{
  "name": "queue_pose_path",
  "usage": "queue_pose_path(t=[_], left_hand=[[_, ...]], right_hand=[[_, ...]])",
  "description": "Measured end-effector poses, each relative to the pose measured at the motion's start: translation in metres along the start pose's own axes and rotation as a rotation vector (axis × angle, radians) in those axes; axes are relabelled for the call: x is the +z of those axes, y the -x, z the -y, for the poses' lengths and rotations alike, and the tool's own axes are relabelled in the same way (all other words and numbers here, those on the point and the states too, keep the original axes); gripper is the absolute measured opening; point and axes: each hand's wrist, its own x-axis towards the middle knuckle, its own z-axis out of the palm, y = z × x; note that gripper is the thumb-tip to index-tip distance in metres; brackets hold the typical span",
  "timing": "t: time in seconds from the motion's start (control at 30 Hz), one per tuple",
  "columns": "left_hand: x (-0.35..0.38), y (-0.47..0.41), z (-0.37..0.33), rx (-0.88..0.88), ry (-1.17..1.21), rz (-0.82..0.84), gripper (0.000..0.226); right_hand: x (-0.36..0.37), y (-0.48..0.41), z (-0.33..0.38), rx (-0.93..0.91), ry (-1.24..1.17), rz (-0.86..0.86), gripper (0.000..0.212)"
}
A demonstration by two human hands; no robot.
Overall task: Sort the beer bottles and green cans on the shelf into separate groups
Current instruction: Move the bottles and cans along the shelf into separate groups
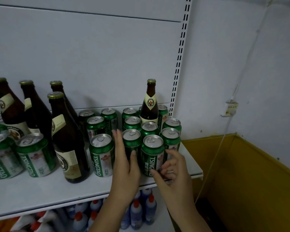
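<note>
Left grip: the left grip (pixel 124 166) has straight, spread fingers slid into the gap between the front can (pixel 101 153) and the middle can (pixel 131 139). It holds nothing.
Right grip: the right grip (pixel 173 171) is loosely curled just beside the corner can (pixel 151 153) and not wrapped round it. I cannot confirm contact.
Step in hand (my judgement): squaring up the can block at the right end of the shelf (pixel 40 195).
Method advised: I would press low on the can walls and slide the cans rather than tip them. I would also keep the corner can back from the shelf edge and close the gap row by row.
Lower tier: capped plastic bottles (pixel 135 213) stand below the shelf. I cannot read their contents.
Yellow bin (pixel 258 173): it sits to the right, below shelf level. Its inside is dark and I see no contents.
Stray cans (pixel 34 153): green cans stand at front left, among the bottles, and are not yet grouped.
Bottle group (pixel 67 139): four brown bottles stand upright and capped at the left of the shelf.
Can block: the cans stand upright in rows at the right, tops sealed with tabs flat.
Lone bottle (pixel 149 104): it stands capped at the back of the can block with cans all round it. My judgement is that it needs lifting out by the neck.
</note>
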Motion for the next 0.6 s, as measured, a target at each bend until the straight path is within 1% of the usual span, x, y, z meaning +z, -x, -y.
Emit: queue_pose_path(t=[0.07, 0.2, 0.27, 0.33, 0.4, 0.43, 0.47, 0.53, 0.6], left_hand=[[0.001, 0.0, -0.001, 0.077, -0.049, -0.012, 0.076], [0.004, -0.006, -0.006, 0.158, -0.093, -0.037, 0.08], [0.003, -0.006, -0.009, 0.183, -0.104, -0.062, 0.079], [-0.002, -0.001, -0.013, 0.176, -0.121, -0.077, 0.073], [-0.007, 0.009, -0.016, 0.154, -0.138, -0.064, 0.065], [-0.009, 0.013, -0.017, 0.147, -0.149, -0.049, 0.064], [-0.011, 0.017, -0.018, 0.131, -0.163, -0.025, 0.069], [-0.011, 0.02, -0.021, 0.092, -0.193, 0.031, 0.086], [-0.006, 0.019, -0.023, 0.08, -0.237, 0.052, 0.098]], right_hand=[[0.0, 0.0, -0.002, -0.007, 0.002, 0.001, 0.07], [0.002, -0.004, -0.004, -0.018, 0.009, 0.043, 0.043], [0.005, -0.005, -0.003, -0.033, 0.034, 0.047, 0.038], [0.005, -0.005, -0.002, -0.043, 0.052, 0.051, 0.036], [0.002, -0.004, -0.003, -0.031, 0.041, 0.066, 0.031], [-0.001, -0.003, -0.003, -0.016, 0.028, 0.081, 0.029], [-0.003, -0.003, -0.002, -0.003, 0.018, 0.1, 0.029], [-0.005, -0.004, -0.002, 0.006, 0.016, 0.137, 0.032], [-0.004, -0.005, -0.002, 0.011, 0.021, 0.163, 0.034]])
